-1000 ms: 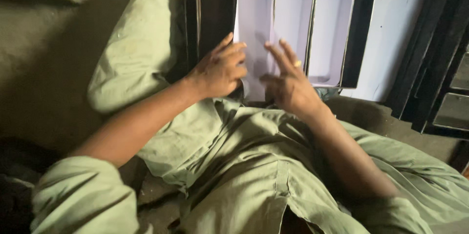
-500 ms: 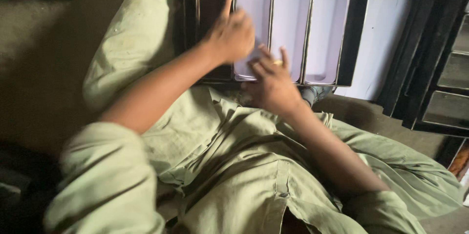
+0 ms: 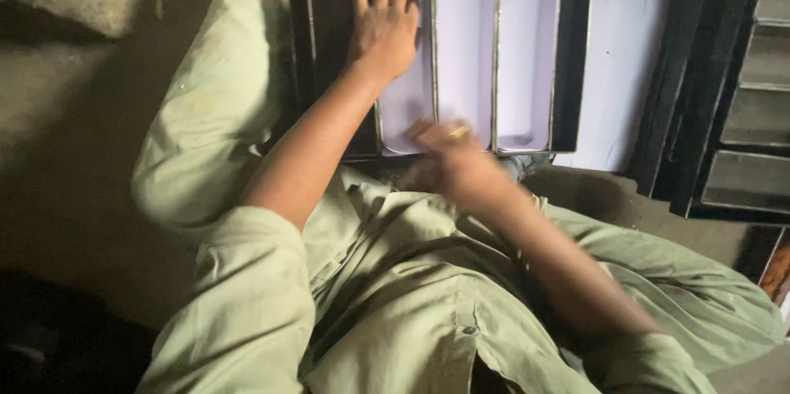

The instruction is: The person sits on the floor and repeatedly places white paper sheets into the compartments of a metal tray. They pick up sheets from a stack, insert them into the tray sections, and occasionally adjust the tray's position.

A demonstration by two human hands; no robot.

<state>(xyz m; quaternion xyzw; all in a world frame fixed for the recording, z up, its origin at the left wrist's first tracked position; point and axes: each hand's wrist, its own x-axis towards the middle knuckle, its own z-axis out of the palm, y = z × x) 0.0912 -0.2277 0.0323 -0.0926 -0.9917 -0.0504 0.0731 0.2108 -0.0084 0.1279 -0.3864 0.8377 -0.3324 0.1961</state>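
- The divided black tray (image 3: 572,48) lies in the upper middle of the frame, resting against the person's lap, with four long compartments running top to bottom.
- Three compartments carry a pale lavender-white paper lining (image 3: 527,56); the leftmost compartment (image 3: 329,48) is bare and dark.
- The left hand (image 3: 383,27) is in the upper centre of the frame, laid palm down with fingers spread narrowly and pointing to the top edge; it rests across the divider between the dark compartment and the first lined one, pressing on the lining there. It grips nothing.
- The right hand (image 3: 451,159) sits at the centre of the frame on the near edge of the tray, by the bottom of the first and second lined compartments. It is blurred; its fingers look curled onto the rim, but whether it pinches anything cannot be told. A ring shows on one finger.
- A loose white sheet (image 3: 613,73) lies under the tray's right side, in the upper right.
- More dark trays (image 3: 745,97) are stacked along the right edge of the frame.
- The person wears pale green clothing (image 3: 411,295) filling the lower half, seated on a dusty grey floor (image 3: 74,114) at the left.
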